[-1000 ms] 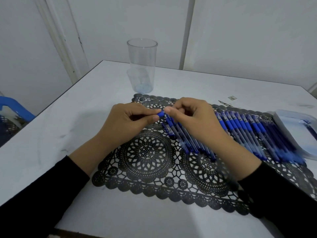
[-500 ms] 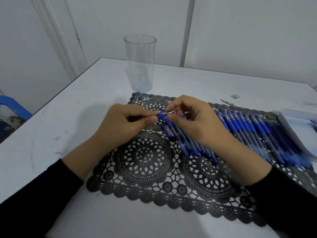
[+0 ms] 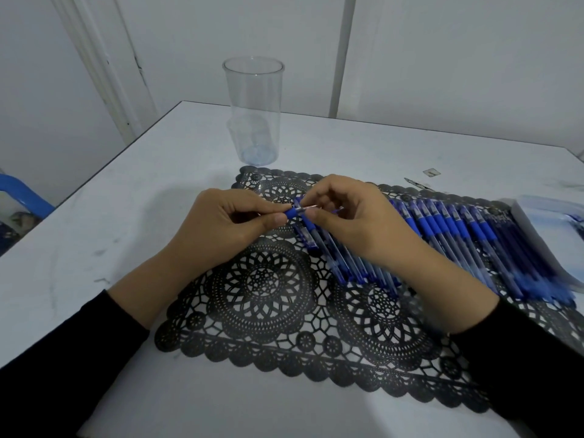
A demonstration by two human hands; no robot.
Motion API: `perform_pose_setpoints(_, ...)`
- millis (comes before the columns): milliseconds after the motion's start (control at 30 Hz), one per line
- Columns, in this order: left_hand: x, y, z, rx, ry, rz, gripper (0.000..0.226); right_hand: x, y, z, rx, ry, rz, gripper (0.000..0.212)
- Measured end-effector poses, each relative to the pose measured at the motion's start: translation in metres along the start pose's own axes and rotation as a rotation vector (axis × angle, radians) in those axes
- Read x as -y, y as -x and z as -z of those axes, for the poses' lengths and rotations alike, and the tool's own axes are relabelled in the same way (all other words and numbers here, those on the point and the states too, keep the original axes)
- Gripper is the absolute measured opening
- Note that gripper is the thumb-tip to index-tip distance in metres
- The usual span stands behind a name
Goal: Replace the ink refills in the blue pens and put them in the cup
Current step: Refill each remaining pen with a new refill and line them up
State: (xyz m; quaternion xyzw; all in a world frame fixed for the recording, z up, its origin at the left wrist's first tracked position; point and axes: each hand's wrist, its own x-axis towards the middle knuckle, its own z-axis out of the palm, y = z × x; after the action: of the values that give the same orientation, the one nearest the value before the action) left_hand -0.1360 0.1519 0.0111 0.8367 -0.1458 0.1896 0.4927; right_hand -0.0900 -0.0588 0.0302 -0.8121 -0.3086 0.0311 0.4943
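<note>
White table [image 3: 132, 216] — bearing a black lace mat [image 3: 262, 298], a clear cup [image 3: 253, 115] and a tray [image 3: 543, 216]

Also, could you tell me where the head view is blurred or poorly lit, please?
Head view: the pen row smears into blur at its right end; the left hand, right hand and lace mat are sharp; light is dim and bluish, shadows soft.

The left hand [image 3: 221, 229] hides nearly all of the pen [image 3: 292, 212] it grips; only a blue end shows. The thin piece [image 3: 311, 206] pinched by the right hand [image 3: 357, 229] is too small to tell. That hand and its forearm cover the middle of the pen row [image 3: 442, 222], whose lower-right ends are blurred. The right edge cuts off a tray [image 3: 537, 222], the left edge a blue object [image 3: 22, 194]. Two bits [image 3: 431, 172] at upper right are too small to name.
</note>
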Motion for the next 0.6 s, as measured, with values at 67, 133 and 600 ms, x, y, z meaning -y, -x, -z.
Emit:
perform_pose_setpoints(67, 0.0001, -0.0002, 0.0, -0.002, 0.002, 0.005, 0.025, -0.0012, 0.0006, 0.0027, 0.012, -0.052, 0.004, 0.011)
perform_pose_setpoints(133, 0.0004, -0.0007, 0.0007, -0.006, 0.004, 0.012, 0.026, -0.0003, 0.0018, 0.0023, -0.004, -0.086, -0.005, 0.017)
perform_pose_setpoints(600, 0.002, -0.0009, 0.0019, 0.029, -0.032, 0.002, 0.025, -0.0014, 0.0037, 0.0026, -0.034, 0.021, 0.034, 0.012)
